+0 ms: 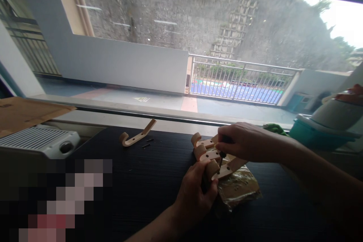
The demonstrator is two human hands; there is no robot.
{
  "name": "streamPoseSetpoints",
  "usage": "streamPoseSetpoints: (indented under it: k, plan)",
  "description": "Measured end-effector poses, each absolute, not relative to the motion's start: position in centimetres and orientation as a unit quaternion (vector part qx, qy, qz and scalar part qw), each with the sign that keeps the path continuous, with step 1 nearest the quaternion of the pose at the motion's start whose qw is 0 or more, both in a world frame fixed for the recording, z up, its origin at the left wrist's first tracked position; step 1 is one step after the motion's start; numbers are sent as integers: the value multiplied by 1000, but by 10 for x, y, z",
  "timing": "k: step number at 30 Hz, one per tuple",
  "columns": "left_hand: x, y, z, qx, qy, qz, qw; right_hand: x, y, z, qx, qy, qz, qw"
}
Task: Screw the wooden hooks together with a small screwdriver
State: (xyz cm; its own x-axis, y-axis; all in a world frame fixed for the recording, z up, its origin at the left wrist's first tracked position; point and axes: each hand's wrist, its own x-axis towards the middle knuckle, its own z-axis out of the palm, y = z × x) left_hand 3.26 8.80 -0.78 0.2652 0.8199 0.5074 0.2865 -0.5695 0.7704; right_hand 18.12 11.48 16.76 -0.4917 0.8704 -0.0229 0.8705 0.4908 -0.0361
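My left hand (195, 193) is closed round the curved end of a wooden hook (219, 172) and holds it against the dark table (136, 181). My right hand (241, 141) is clenched on a small screwdriver (222, 155) whose tip points down into the hook's flat arm. Two more wooden hooks (205, 149) lie just behind it, partly under my right hand. A single wooden hook (137, 136) lies apart to the left, with a few small dark screws (147, 143) beside it.
A crinkled clear plastic bag (238, 189) lies under the hooks. A white ribbed appliance (36, 141) and brown cardboard (25, 111) sit at the left. A teal container (314, 134) with a white object stands at the right. A window sill runs behind the table.
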Motion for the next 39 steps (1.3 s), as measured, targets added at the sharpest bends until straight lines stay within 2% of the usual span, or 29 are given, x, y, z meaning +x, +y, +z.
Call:
streamPoseSetpoints:
  k: [4, 13, 21, 28, 33, 39]
  plan:
    - [33, 88, -6, 744, 368, 481, 282, 184, 116, 166, 522, 853, -12, -13]
    - [32, 89, -5, 748, 378, 468, 281, 185, 113, 178, 476, 877, -51, 39]
    - [32, 89, -8, 740, 364, 485, 291, 185, 115, 166, 518, 855, -21, -2]
    - [32, 89, -8, 745, 357, 485, 287, 193, 112, 175, 494, 869, -26, 33]
    - [33, 90, -11, 743, 367, 496, 260, 192, 114, 173, 479, 876, -45, 30]
    - [32, 90, -8, 745, 361, 483, 285, 192, 119, 165, 506, 862, -36, 12]
